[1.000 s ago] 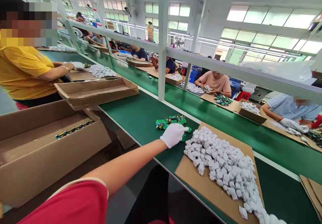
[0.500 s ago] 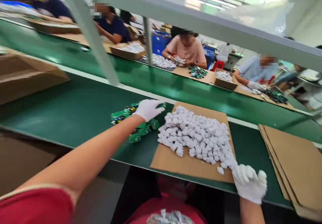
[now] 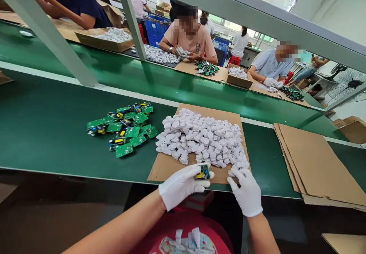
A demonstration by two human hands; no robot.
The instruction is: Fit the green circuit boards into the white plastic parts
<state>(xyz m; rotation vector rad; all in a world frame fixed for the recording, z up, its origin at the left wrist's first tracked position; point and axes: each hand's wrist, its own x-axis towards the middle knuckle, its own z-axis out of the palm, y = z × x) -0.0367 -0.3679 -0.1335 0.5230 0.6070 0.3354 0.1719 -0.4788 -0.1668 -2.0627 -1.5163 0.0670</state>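
Observation:
My left hand (image 3: 185,181), in a white glove, holds a small green circuit board (image 3: 203,172) with yellow and blue parts, over the near edge of a cardboard sheet (image 3: 162,168). On that sheet lies a heap of small white plastic casings (image 3: 206,136). My right hand (image 3: 245,187), also gloved, is at the near right corner of the heap. Its thumb and fingers close around one white casing (image 3: 231,173), partly hidden by the glove. More circuit boards (image 3: 131,132) lie loosely piled on the green bench to the left of the sheet.
Flat cardboard sheets (image 3: 317,162) are stacked at the right. A slanted metal post (image 3: 57,37) rises from the far edge of the green bench (image 3: 51,132). Across it, several people work beside open boxes (image 3: 104,42) of white pieces and piles of boards (image 3: 207,68).
My left hand has come back from the board pile to the sheet's near edge, carrying a circuit board. My right hand has moved in to the heap's corner. The view has shifted.

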